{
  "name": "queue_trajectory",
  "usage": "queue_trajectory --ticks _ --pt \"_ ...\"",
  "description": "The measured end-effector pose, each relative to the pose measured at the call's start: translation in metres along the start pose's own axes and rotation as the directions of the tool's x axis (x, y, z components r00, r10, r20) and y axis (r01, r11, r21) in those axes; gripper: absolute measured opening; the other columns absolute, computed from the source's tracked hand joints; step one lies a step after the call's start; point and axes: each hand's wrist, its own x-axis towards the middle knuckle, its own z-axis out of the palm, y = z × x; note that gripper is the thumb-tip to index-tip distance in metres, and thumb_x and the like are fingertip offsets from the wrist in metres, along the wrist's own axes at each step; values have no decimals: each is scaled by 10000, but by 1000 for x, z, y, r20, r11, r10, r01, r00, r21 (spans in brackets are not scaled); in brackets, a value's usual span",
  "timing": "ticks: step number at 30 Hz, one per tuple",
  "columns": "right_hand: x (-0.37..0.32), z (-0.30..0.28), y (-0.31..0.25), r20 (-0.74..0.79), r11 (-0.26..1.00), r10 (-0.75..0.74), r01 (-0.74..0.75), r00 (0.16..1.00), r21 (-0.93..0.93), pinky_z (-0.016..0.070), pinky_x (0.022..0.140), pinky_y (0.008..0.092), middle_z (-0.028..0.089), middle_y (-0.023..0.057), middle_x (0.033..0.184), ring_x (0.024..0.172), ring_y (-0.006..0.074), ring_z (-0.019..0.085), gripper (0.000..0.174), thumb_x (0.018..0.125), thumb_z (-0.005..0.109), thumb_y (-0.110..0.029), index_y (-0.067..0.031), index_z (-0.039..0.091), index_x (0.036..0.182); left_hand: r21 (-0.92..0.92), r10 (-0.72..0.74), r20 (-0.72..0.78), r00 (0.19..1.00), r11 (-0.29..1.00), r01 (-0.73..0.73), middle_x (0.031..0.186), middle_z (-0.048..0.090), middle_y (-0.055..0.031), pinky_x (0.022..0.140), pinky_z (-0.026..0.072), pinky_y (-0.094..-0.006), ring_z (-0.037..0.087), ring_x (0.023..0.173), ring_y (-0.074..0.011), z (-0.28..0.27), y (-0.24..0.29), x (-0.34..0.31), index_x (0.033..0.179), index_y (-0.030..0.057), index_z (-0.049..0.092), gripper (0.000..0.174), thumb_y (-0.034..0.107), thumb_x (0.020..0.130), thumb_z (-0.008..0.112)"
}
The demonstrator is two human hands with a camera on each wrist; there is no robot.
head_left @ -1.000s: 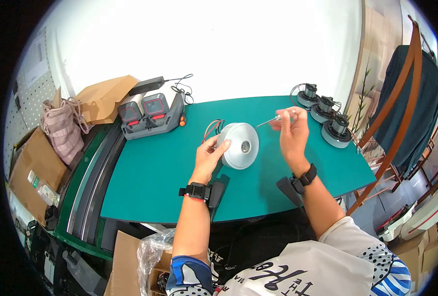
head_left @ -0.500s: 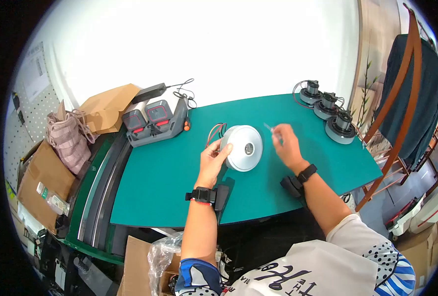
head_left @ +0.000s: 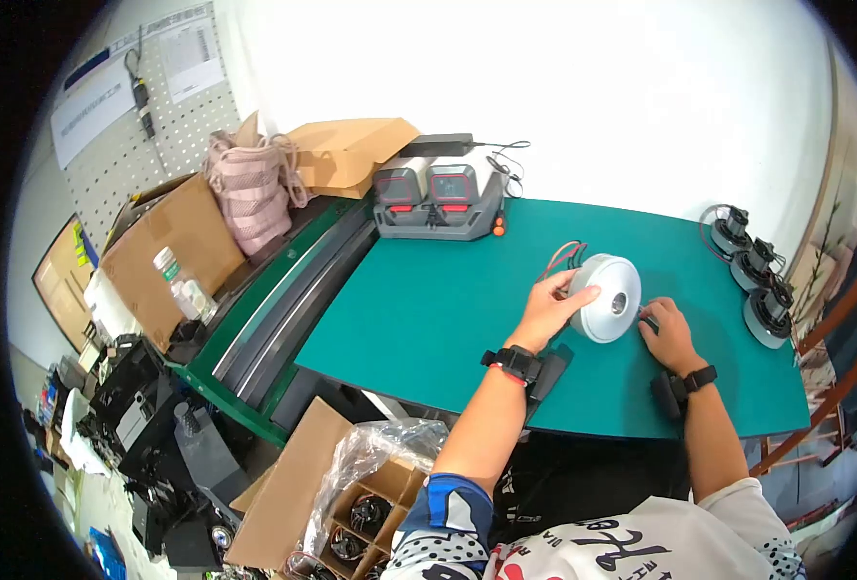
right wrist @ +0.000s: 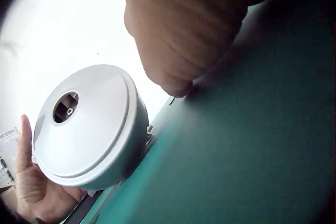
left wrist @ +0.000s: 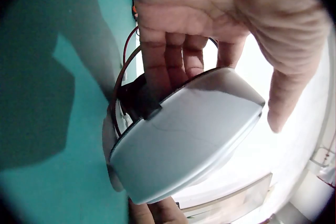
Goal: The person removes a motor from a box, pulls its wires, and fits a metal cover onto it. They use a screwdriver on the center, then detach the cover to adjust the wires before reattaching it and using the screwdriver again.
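Note:
My left hand (head_left: 547, 311) grips a round silver-grey blower fan (head_left: 598, 314) by its edge, thumb on the face and fingers behind. The fan stands tilted with its face to the right; the right wrist view shows vanes inside the central hole of the fan (right wrist: 86, 129). Red and black wires (head_left: 562, 256) rise behind it. Close by on the right, my right hand (head_left: 670, 333) has curled fingers low over the green tabletop. It pinches a slim screwdriver, mostly hidden; a thin tip (right wrist: 172, 100) shows beyond the fingers in the right wrist view.
Several similar fan units (head_left: 767, 314) stand in a row at the table's right edge. A charger with two battery packs (head_left: 438, 198) sits at the back left, an orange-tipped item (head_left: 498, 227) beside it. Below the front edge is an open cardboard box (head_left: 298, 483) with divided cells.
My right hand has come down from above the table to beside the fan, bringing the screwdriver. My left hand keeps hold of the fan. The head view has turned to the left.

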Motion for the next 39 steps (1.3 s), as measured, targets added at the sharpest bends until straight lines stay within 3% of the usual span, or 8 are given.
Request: queue_trajectory --ticks 6,14,22,25,30,32,35,39 --pt "4 -4 -5 -218 995 38 -17 975 94 473 747 386 585 128 900 872 316 572 108 737 609 -37 -61 596 841 190 138 115 984 969 -158 1156 562 -86 922 432 -312 536 1053 -167 8 1 0 1252 -10 448 729 114 637 821" --pt "0 -4 -8 -298 957 171 -87 939 277 487 638 347 586 99 799 707 249 593 93 764 576 -28 -66 587 848 279 199 116 973 934 -225 1122 570 -76 886 444 -314 547 1028 -161 15 5 4 1200 -3 481 667 85 626 809" --pt "0 4 -2 -305 957 137 -47 942 286 462 604 378 572 111 775 682 283 573 107 759 550 -28 -70 568 856 695 392 169 905 603 -391 1043 588 -126 839 464 -339 573 978 -258 27 27 -3 1126 19 576 578 50 575 748" --pt "-1 1 -5 -265 946 151 -62 952 318 459 603 385 576 112 775 669 292 564 88 754 546 -43 -66 566 837 842 425 227 876 366 -396 1007 594 -148 809 461 -375 574 932 -315 23 29 -3 1139 68 575 590 32 570 726" --pt "-1 1 -5 -248 933 161 -66 955 353 464 608 382 585 119 753 674 290 576 62 767 547 -67 -62 571 823 867 395 375 839 170 -468 1007 593 -123 806 456 -394 543 978 -317 31 29 -4 1151 148 583 604 92 571 743" --pt "1 -1 -7 -228 928 200 -110 953 357 467 616 384 599 128 755 684 288 588 59 779 547 -86 -56 570 825 858 307 379 873 236 -456 933 591 -104 809 455 -371 547 930 -281 43 31 -10 1132 169 610 627 90 532 772" --pt "1 -5 -8 -193 926 208 -130 959 354 466 609 398 607 144 761 691 310 595 106 797 573 -142 -53 561 855 784 200 597 777 63 -618 866 501 -63 700 447 -378 508 842 -257 50 28 -15 1107 215 635 632 76 507 775" --pt "1 -6 -9 -185 938 195 -128 963 322 456 593 422 607 156 751 672 333 589 174 791 601 -169 -42 545 896 830 136 539 831 83 -551 880 505 -64 717 449 -387 509 863 -269 57 36 -20 1087 198 648 575 90 536 773"
